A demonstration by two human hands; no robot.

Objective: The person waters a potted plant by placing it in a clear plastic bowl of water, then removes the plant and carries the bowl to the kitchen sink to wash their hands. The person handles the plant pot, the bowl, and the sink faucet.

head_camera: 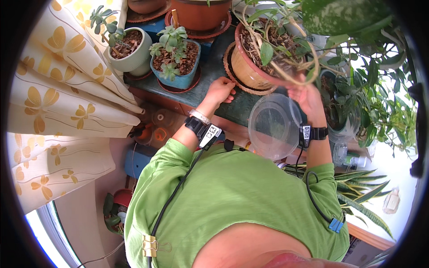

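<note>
My left hand (221,90) rests on the dark green shelf top with its fingers curled. Its fingertips meet the edge of a scalloped saucer (229,68), and whether they grip it is hard to see. On that saucer stands a tan plant pot (249,72) with a reddish rim, holding bark-like soil and a vining plant (267,53). My right hand (306,97), blurred, is at the pot's near right rim, partly behind a looping stem; its fingertips are hidden. Just left of my right wrist is a round clear plastic container (274,127) that overlaps the shelf's front edge.
Left on the shelf (207,75) are a succulent in a blue pot (176,78) and another in a pale green pot (134,57). Larger terracotta-coloured pots (201,15) stand behind. Leafy vines (372,73) crowd the right; a patterned curtain (73,83) hangs left. Cables run along both arms.
</note>
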